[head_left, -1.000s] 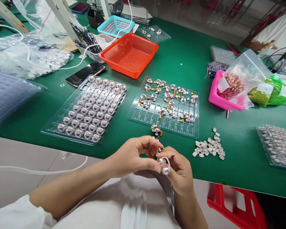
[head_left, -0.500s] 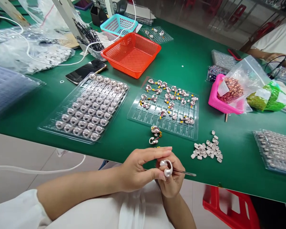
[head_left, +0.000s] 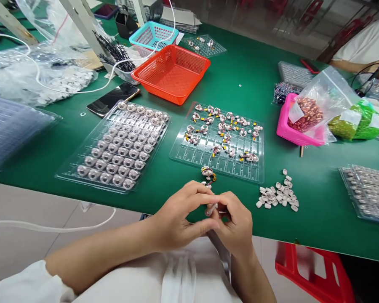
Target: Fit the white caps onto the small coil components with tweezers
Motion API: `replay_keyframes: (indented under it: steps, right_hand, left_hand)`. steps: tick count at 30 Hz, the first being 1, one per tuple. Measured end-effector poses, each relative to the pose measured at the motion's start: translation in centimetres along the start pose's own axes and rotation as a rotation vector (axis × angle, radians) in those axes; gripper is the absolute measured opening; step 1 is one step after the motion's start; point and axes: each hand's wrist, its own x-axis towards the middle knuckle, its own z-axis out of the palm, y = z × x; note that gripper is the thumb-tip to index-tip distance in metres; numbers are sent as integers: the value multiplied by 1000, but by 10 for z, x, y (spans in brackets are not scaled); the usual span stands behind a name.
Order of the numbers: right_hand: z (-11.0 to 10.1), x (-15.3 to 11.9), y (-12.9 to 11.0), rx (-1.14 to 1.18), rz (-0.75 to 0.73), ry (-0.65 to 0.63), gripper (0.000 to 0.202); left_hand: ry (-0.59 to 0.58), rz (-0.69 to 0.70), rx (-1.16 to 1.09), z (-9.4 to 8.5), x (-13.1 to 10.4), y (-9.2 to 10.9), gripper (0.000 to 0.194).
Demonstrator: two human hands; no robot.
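Between the fingertips of both hands is a small white clip-shaped earphone (head_left: 211,209), partly covered by them. My left hand (head_left: 180,219) pinches it from the left, while my right hand (head_left: 238,223) closes on it from the other side. A blurred grey metal tool (head_left: 223,254) shows under my right hand; its grip is hidden. Just beyond my fingers lie wired earphone parts (head_left: 207,171). Behind them a clear tray (head_left: 189,153) carries several wired earphones. A pile of small white caps (head_left: 278,194) lies right of my hands.
At left, another clear tray (head_left: 72,166) holds rows of shiny shells, near a phone (head_left: 112,100). An orange basket (head_left: 173,75) and a blue basket (head_left: 153,35) stand behind. A pink basket (head_left: 284,128) with bagged parts is at right. A co-worker's arm (head_left: 350,65) appears far right.
The earphone has turned and is now more covered by my fingers. My right hand has rolled over, and the metal tool that pointed right now points down toward my body.
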Motion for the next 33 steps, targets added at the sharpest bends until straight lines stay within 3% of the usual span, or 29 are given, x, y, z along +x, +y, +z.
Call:
replay_keyframes:
  steps: [4, 7, 10, 14, 20, 33]
  right_hand:
    - [1, 0, 2, -215, -147, 78, 21]
    - [2, 0, 2, -347, -269, 157, 32]
    - [3, -1, 2, -352, -305, 182, 40]
    - [3, -1, 2, -186, -256, 122, 44]
    - [5, -1, 4, -69, -230, 70, 40]
    - [12, 0, 2, -242, -421, 170, 24]
  left_hand:
    - [39, -99, -11, 1, 2, 2, 12]
    - [12, -428, -245, 0, 5, 3, 6]
    - [-12, -758, -649, 0, 8, -1, 17]
    - [-49, -987, -991, 1, 10, -7, 30]
    - [-95, -1104, -1099, 4, 11, -7, 27]
    - [-164, -1155, -1119, 5, 4, -12, 32]
